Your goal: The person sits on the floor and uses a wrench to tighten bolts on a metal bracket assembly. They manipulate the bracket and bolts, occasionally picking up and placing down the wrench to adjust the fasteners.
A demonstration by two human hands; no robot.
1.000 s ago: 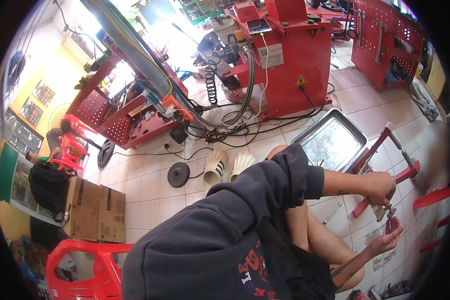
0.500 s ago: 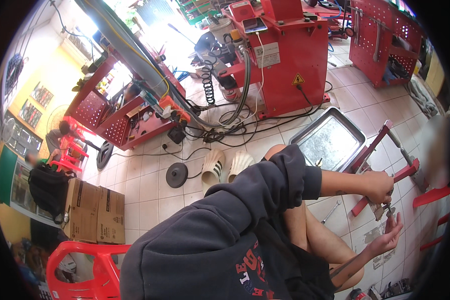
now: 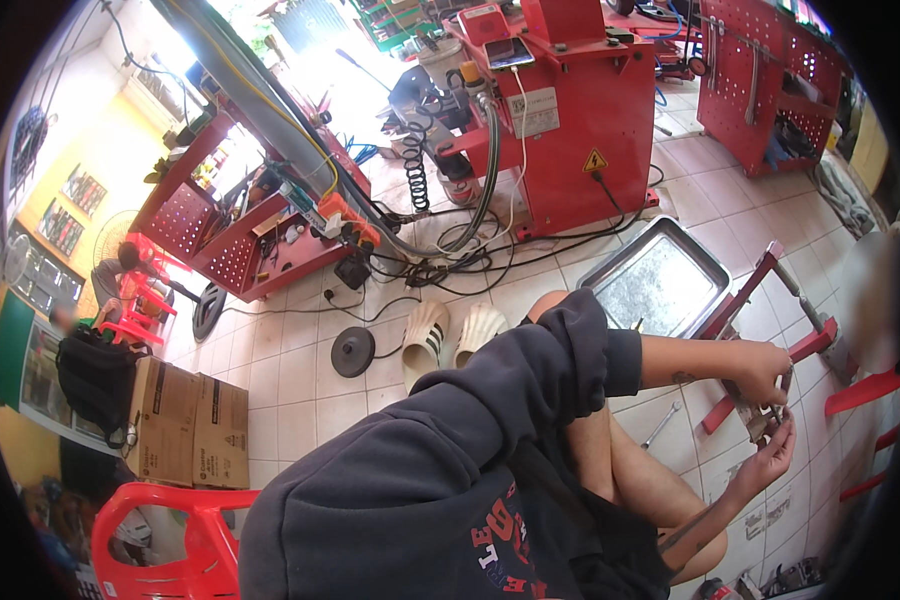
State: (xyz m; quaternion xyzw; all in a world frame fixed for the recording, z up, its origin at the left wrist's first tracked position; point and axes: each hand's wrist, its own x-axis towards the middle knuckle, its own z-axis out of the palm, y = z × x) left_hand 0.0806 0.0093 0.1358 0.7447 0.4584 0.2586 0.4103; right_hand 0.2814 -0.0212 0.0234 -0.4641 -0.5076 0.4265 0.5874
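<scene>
At the right, my left hand [image 3: 760, 373] reaches across in a dark sleeve, its fingers curled closed round a small metal part [image 3: 773, 408]. The part's exact kind is hidden by the fingers. Just below, my right hand [image 3: 767, 462] comes up with its fingertips drawn together against the lower end, where I cannot make out what they pinch. Both hands work beside a red metal stand [image 3: 755, 290] with angled legs. A combination wrench [image 3: 662, 424] lies on the tiles to the left of my hands.
Beyond my knees lies a silver metal tray [image 3: 660, 280]. A red machine [image 3: 590, 130] with a phone [image 3: 507, 52] on top stands farther back, cables and hoses around its base. Cream shoes [image 3: 427, 335], cardboard boxes [image 3: 185, 425] and a red plastic chair [image 3: 185, 530] are left. Another person, blurred, is at the far right.
My right hand has risen slightly, and its fingers, spread before, are now drawn together near the metal part. My left hand has tilted a little and stays in nearly the same place.
</scene>
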